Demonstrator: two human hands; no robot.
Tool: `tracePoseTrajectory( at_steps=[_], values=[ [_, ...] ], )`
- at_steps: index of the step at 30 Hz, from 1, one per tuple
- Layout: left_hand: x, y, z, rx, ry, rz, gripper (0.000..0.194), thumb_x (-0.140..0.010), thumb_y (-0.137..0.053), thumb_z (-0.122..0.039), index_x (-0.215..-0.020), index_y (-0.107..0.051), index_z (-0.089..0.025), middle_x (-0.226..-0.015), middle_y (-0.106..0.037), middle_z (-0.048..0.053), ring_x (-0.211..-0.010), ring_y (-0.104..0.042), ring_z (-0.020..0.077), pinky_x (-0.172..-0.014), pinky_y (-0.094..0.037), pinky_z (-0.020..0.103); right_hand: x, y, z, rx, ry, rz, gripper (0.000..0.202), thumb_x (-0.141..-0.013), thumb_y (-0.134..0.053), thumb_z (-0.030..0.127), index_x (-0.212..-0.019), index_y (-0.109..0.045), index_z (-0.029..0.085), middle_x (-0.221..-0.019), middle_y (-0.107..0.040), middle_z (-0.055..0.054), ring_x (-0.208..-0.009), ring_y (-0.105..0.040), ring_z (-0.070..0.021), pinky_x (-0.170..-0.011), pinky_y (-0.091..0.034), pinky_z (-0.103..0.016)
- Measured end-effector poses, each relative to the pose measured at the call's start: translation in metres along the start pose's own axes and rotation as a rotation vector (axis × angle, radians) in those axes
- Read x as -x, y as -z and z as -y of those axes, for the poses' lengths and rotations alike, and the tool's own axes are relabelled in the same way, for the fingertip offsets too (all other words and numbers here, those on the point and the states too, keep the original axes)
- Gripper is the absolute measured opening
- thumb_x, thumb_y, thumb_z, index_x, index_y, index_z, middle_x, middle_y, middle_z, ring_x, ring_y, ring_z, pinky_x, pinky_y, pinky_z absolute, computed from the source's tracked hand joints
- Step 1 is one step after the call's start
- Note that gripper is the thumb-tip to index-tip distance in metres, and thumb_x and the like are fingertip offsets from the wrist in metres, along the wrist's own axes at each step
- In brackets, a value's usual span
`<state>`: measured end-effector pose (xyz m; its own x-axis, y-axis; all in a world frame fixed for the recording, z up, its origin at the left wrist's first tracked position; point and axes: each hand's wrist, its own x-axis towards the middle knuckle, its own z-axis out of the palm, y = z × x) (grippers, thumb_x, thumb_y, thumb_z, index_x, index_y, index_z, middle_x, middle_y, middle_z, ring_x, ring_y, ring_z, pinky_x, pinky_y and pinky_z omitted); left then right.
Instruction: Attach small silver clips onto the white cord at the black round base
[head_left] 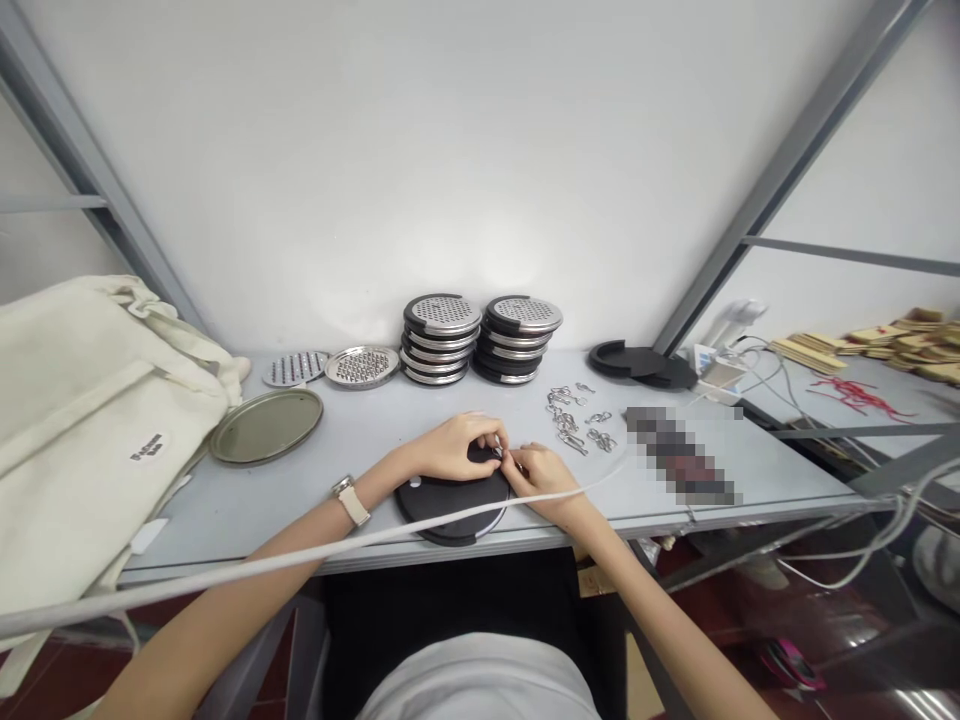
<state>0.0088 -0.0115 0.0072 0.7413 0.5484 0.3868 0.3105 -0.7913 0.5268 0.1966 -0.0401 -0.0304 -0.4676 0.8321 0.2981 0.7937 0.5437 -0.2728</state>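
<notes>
Clutter rings the spot where I work. My left hand [450, 447] lies curled over the far edge of a black disc [450, 500], fingertips pinched on a small metal clip [498, 455]; my right hand [541, 474] meets it there, thumb and forefinger pressed on the same clip. The disc lies flat at the near edge of the grey table [360, 440], part of it over the lip. A white cable [285, 560] runs across the disc and my left forearm. Just beyond my right hand lies a scatter of loose clips [574, 415]. Behind them stand two stacks of black-rimmed discs with perforated metal tops [480, 340], and to their left two bare perforated plates [330, 367] and a plain round lid [266, 425]. A cream bag [82, 420] fills the left end. Black rings [637, 362] sit at the far right, near a tangle of wires [750, 375]. Bare tabletop shows between the lid and my hands.
</notes>
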Motion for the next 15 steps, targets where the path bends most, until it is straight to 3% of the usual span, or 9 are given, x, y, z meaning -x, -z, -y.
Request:
tracePoseTrajectory(
  at_steps=[15],
  values=[
    [-0.0022,0.0002,-0.0028,-0.044,0.026,-0.007,0.019,-0.072,-0.061,-0.015,-0.091,-0.057,-0.018,-0.081,-0.06,0.0,-0.08,-0.055,0.0149,-0.082,-0.043,0.028,-0.0007,0.0032,0.0026,-0.044,0.01,-0.066,0.029,-0.09,-0.04,0.023,-0.064,-0.053,0.018,-0.059,-0.057,-0.003,-0.059,-0.051,-0.0144,-0.06,-0.033,-0.024]
  ],
)
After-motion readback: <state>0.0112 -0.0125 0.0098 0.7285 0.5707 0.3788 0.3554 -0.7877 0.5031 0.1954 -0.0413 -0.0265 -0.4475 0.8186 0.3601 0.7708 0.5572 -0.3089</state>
